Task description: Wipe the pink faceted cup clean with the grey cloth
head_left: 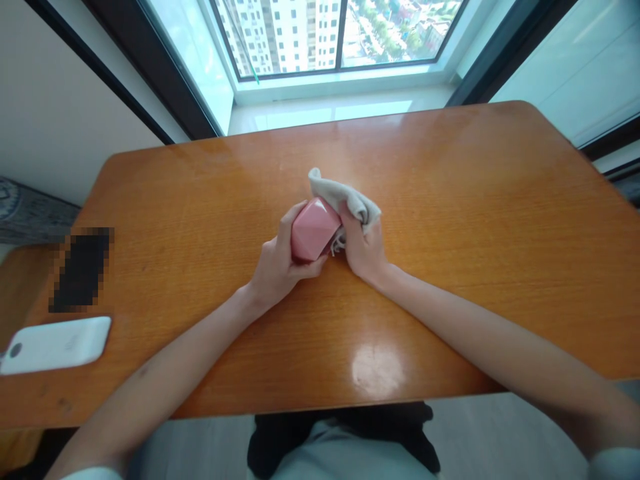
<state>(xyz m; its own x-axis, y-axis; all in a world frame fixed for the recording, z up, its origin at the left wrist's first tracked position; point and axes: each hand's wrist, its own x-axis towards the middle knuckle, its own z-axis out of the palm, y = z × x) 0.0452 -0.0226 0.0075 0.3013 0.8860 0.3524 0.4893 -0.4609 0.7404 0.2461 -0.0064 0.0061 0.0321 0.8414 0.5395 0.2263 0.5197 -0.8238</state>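
Note:
A pink faceted object (314,230), with flat angled sides, is held above the middle of the wooden table. My left hand (287,257) wraps round it, fingers at the far left side and thumb along its near edge. In my right hand (364,247) a light grey cloth (345,193) is bunched up, the thumb pressing on top of it. The cloth touches the right side of the pink object and drapes behind it, and a frayed end hangs below. The object's underside and far side are hidden.
On the left of the wooden table (475,253) lie a white device (57,345) with a round button and a dark pixelated rectangle (83,270). Behind the far edge is a window (340,40) with a white sill. A patterned grey fabric item (35,213) stands beyond the left edge.

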